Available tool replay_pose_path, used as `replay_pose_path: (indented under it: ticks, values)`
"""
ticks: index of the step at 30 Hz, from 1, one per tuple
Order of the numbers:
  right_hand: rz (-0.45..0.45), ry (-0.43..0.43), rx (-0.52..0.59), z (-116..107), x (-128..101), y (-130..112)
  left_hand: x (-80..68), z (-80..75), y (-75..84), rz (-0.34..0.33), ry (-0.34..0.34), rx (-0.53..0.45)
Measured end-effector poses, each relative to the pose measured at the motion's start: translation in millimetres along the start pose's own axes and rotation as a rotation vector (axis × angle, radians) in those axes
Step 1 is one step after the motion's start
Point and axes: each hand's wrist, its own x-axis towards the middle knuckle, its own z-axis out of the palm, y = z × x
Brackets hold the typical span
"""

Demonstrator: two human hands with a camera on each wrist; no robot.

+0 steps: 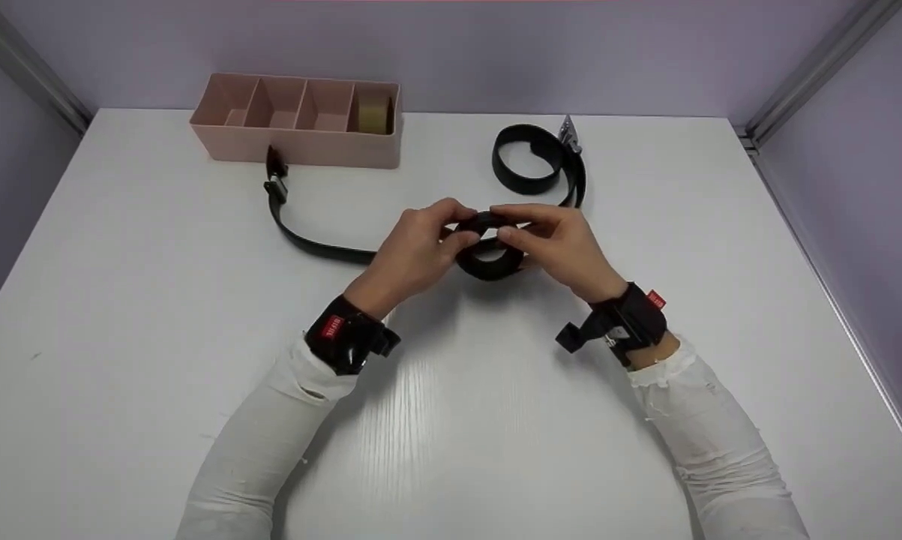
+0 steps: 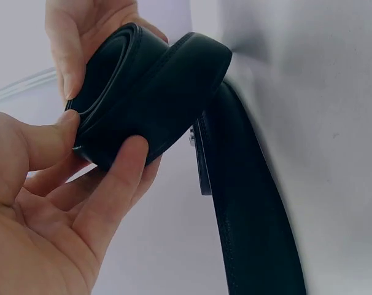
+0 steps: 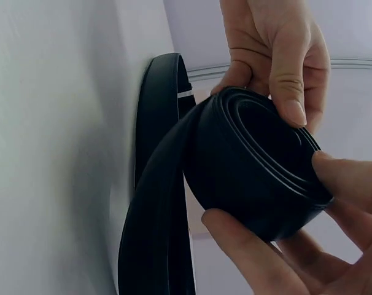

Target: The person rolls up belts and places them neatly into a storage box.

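At the far left of my white worktop (image 1: 158,300) stands a pink organiser tray (image 1: 301,146) with four compartments in a row. The rightmost compartment holds an olive-tan roll (image 1: 374,114); the other three show only their pink floors. At the far right of the worktop lies a second black belt (image 1: 529,161), loosely coiled, its silver buckle (image 1: 568,131) at the far end. Pale purple walls (image 1: 451,52) rise behind and on both sides, with metal rails (image 1: 818,71) running along the corners.

A black belt (image 1: 488,247), partly rolled into a tight coil above the table, trails its unrolled tail leftward.
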Motion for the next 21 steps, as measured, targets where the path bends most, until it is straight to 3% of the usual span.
replay_pose_path:
  ticks: [4, 11, 17, 21]
  values:
    - [-0.028, 0.033, 0.047, -1.7, 3.8, 17.7, 0.7, -0.7, 0.4, -0.030, -0.015, -0.017]
    - [-0.004, 0.112, 0.177, 0.5, 4.6, 18.6, 0.1, -1.1, 0.6, -0.077, -0.004, -0.068]
    - [0.031, 0.154, 0.317, 0.8, 4.8, 16.3, -0.7, -1.7, 0.9, -0.051, 0.024, -0.135]
    - [0.041, 0.137, 0.303, 0.5, 5.1, 16.3, -1.6, -1.7, 0.7, -0.021, 0.033, -0.154]
